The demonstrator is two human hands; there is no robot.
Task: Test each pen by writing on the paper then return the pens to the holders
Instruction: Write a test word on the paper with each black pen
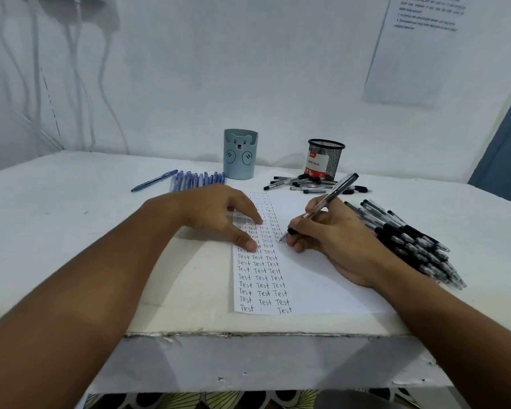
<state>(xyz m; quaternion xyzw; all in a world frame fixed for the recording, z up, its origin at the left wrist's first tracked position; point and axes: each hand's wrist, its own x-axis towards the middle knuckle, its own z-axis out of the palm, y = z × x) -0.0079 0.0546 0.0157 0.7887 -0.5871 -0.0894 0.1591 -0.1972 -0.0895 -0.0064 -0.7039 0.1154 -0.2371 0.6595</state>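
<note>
The paper [313, 278] lies on the counter [71, 208], with two holders [240, 154] behind it. Loose pens [198, 180] lie left of the left holder, more before the right holder [325, 158]. A pile [410, 240] lies right of the paper.

Matt white paper [313, 278] on a chalky, matt white table [71, 196] with a chipped, rough front edge; smooth matt blue plastic bear holder [240, 154]; black wire-mesh holder [326, 156] with glossy label; clear glossy plastic pen [325, 202] barrels, black grips.
</note>
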